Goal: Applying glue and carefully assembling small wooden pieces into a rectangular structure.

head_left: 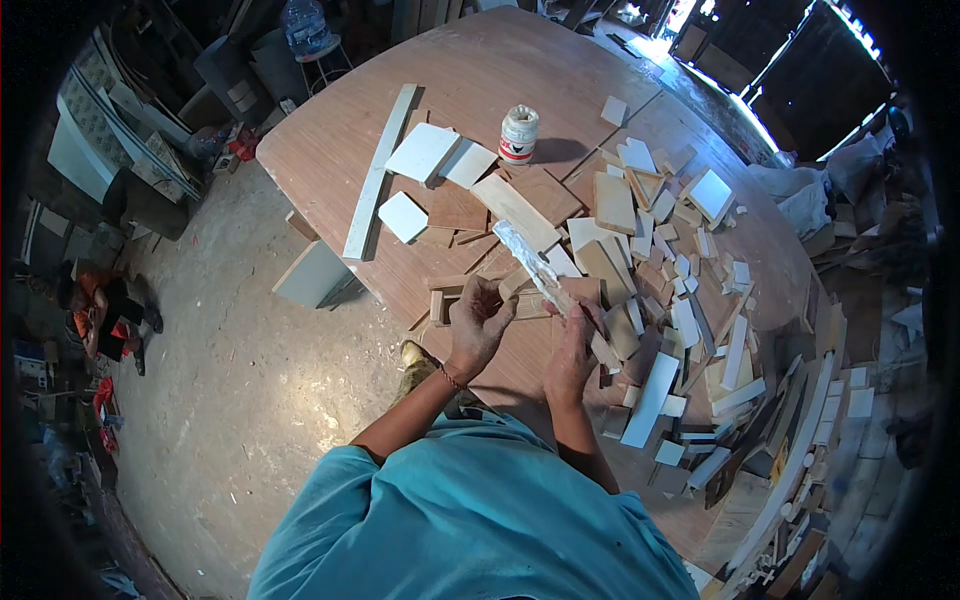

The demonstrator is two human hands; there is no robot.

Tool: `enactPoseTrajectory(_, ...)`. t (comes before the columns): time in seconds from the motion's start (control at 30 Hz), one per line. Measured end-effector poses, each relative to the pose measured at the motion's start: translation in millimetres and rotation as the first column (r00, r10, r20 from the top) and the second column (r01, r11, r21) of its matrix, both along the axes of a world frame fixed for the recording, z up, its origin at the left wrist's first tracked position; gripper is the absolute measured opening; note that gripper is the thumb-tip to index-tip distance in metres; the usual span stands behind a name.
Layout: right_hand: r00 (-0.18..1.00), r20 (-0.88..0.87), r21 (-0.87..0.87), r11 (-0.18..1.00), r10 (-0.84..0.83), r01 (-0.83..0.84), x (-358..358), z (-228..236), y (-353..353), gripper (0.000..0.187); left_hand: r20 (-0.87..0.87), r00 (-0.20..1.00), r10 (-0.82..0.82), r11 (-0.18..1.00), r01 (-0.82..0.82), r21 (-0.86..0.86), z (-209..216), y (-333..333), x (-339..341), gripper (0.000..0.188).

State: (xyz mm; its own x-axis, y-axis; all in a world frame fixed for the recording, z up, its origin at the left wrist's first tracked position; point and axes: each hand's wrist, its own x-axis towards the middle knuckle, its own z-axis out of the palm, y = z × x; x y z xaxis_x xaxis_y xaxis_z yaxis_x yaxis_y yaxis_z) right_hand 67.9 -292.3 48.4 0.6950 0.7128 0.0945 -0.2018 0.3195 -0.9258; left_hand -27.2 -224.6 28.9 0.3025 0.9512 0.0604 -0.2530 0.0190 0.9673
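My right hand [572, 350] grips the lower end of a wooden stick [530, 257]. The stick slants up to the left, and its upper part is coated in white, glue-like stuff. Fingers closed, my left hand [478, 328] holds a small piece of wood [515, 283] close beside the stick; whether the two touch I cannot tell. Beneath both hands lies a narrow wooden frame [437, 305], partly hidden by them. Farther back on the table stands an uncapped jar [519, 136] with white smears around its mouth and a red-and-white label.
Wood offcuts [614, 203] are heaped over the right side of the brown table [440, 50]. A long pale strip [381, 170] and white-faced boards [422, 152] lie at the left. A board [312, 274] leans by the table's left edge. Another person [100, 310] sits at far left.
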Motion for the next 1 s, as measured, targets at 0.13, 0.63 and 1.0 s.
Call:
enactPoseTrajectory(0.13,0.998,0.059,-0.014,1.0,-0.012,0.013,0,4,-6,0.021,0.059,0.998,-0.004,0.999,0.002,0.034,10,-1,0,0.02)
enactPoseTrajectory(0.63,0.995,0.032,-0.006,0.995,-0.096,0.096,10,15,-38,0.02,0.136,0.986,0.094,0.996,-0.094,-0.004,17,16,-7,0.02)
enactPoseTrajectory(1.0,0.896,0.402,0.048,0.982,-0.188,0.185,38,28,-21,0.027,-0.083,0.987,0.141,0.921,-0.1,0.376,29,20,-13,0.026)
